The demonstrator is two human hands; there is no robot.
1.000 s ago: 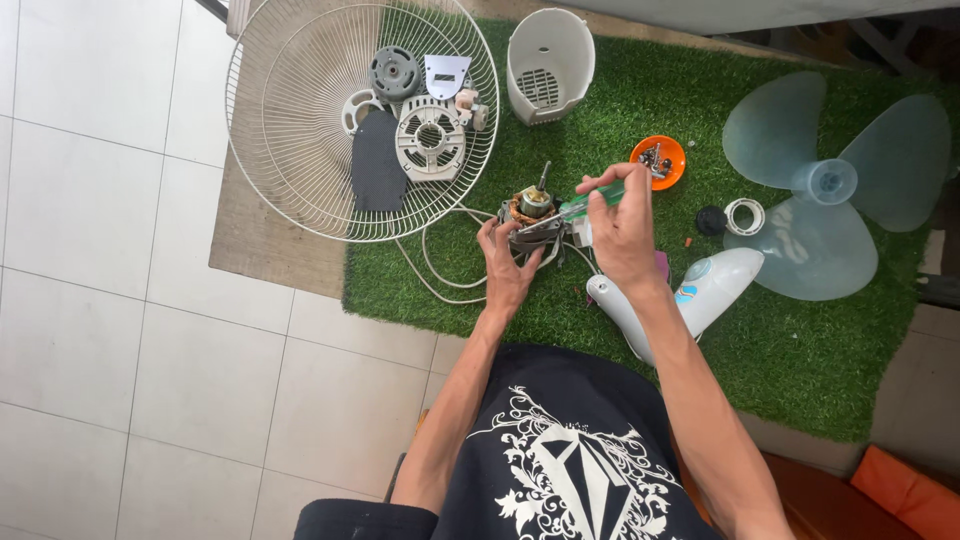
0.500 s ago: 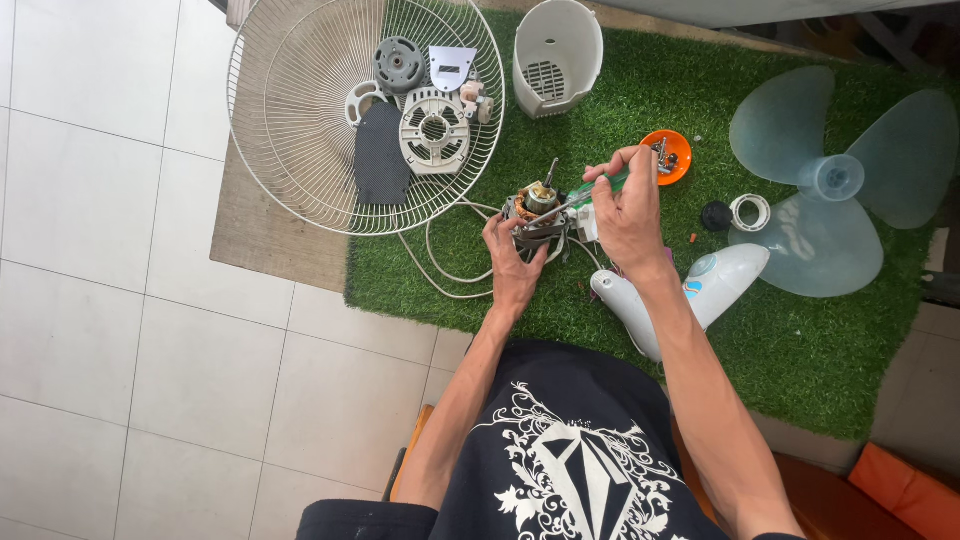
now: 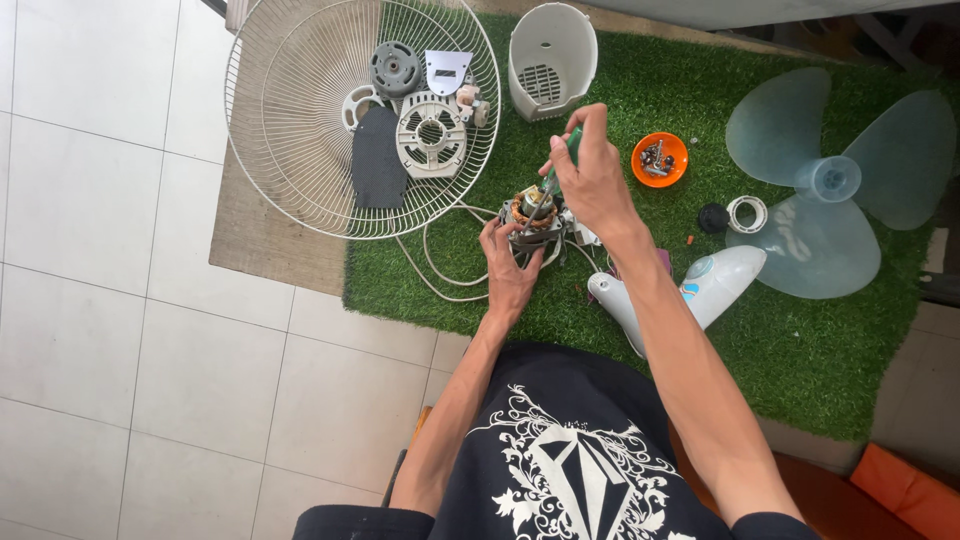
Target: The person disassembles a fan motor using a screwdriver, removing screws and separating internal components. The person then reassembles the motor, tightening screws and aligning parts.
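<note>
The fan motor [image 3: 533, 215] is sitting on the green mat [image 3: 800, 350], just below the wire fan guard [image 3: 300, 150]. The left hand [image 3: 508, 268] is gripping it steady, so the right hand [image 3: 590, 180], closed around a screwdriver [image 3: 556, 170], is poking its top.

My right hand [image 3: 592, 172] covered most of the green-handled screwdriver [image 3: 571, 140]; its tip was lost in the fan motor [image 3: 533, 213]. My left hand [image 3: 508, 270] hid the motor's near side. Orange bowl [image 3: 660, 160] contents were too small to tell. Fan blade [image 3: 838, 180] was cut off at the right edge.
</note>
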